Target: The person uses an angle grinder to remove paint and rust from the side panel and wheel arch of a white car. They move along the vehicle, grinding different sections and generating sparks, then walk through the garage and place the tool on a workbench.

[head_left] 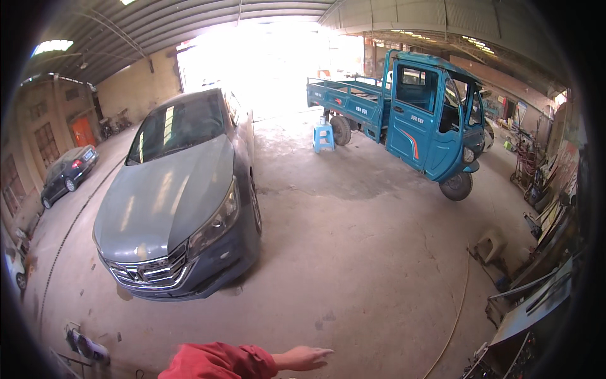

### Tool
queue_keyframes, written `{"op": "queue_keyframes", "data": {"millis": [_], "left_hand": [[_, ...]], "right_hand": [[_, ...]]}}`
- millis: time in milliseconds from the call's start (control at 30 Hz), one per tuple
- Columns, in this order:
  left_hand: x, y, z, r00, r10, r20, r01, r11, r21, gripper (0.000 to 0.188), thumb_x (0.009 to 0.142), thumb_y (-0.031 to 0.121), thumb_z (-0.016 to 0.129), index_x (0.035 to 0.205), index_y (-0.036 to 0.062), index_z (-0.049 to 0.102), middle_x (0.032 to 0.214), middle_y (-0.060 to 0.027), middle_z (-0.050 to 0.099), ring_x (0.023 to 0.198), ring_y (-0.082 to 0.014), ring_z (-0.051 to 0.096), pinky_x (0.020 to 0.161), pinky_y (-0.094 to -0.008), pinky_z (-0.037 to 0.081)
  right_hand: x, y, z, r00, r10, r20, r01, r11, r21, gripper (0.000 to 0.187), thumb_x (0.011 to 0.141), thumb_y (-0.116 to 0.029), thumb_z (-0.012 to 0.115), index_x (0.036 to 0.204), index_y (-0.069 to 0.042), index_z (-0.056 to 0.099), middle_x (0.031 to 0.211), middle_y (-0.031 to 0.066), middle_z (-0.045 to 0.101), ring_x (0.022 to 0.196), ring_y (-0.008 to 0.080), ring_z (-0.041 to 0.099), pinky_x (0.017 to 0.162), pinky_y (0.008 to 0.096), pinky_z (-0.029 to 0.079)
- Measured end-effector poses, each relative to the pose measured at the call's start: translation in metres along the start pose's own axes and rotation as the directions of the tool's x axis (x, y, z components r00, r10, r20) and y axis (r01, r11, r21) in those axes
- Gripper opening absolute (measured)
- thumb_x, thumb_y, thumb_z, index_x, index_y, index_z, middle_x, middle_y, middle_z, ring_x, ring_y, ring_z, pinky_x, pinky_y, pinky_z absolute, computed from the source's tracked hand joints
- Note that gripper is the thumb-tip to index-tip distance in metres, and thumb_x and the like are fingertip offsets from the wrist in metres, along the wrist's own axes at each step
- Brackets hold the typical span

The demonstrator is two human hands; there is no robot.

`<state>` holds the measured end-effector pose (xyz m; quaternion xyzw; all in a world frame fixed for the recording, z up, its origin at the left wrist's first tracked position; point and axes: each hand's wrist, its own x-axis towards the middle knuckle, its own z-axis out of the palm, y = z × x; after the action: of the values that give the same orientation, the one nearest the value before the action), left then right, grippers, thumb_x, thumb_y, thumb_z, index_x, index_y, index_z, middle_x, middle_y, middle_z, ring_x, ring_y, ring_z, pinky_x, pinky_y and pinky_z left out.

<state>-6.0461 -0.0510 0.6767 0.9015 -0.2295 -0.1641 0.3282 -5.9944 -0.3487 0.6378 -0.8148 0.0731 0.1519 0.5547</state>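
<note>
Only 1 of the hands in view, a hand point(304, 358) low in the picture on a red sleeve point(218, 362), fingers stretched out flat and apart, gripping nothing, pointing right over the bare concrete floor point(353, 252). Which hand, hard to tell; other hand out of sight. Nearest thing: grey sedan point(183, 196) ahead and to the left, hood down, well apart from the fingers. Blue 3-wheeled cargo truck point(404, 107) farther back on the right, open bed, contents not clear. Small blue stool point(323, 136) beside its rear wheel. Dark car point(68, 174) at far left, partly cut off. Metal racks point(536, 297) at right edge, blurred.
</note>
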Motion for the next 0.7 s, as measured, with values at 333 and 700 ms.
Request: {"op": "queue_keyframes", "data": {"millis": [333, 700], "left_hand": [[0.224, -0.015, 0.037, 0.983, 0.033, 0.180, -0.033, 0.999, 0.001, 0.049, 0.100, 0.036, 0.051, 0.141, 0.0099, 0.049, 0.128, -0.0205, 0.062, 0.106, -0.0408, 0.063, 0.088, -0.0495, 0.051], [0.140, -0.194, 0.085, 0.350, -0.922, 0.166, 0.937, 0.343, -0.069, 0.038, 0.092, 0.038, 0.054, 0.090, 0.0033, 0.071, 0.085, -0.0205, 0.070, 0.076, -0.0335, 0.069, 0.072, -0.0483, 0.052]], "right_hand": [[0.152, 0.037, -0.128, 0.997, 0.023, 0.077, -0.023, 1.000, -0.005, 0.037, 0.082, -0.030, 0.073, 0.107, -0.005, 0.068, 0.098, 0.0094, 0.069, 0.088, 0.0216, 0.066, 0.078, 0.0369, 0.052], [0.291, 0.118, -0.303, 0.975, 0.212, -0.062, -0.212, 0.977, 0.000, 0.033, 0.083, -0.029, 0.072, 0.105, -0.005, 0.068, 0.094, 0.0088, 0.069, 0.085, 0.0208, 0.067, 0.075, 0.0364, 0.052]]}}
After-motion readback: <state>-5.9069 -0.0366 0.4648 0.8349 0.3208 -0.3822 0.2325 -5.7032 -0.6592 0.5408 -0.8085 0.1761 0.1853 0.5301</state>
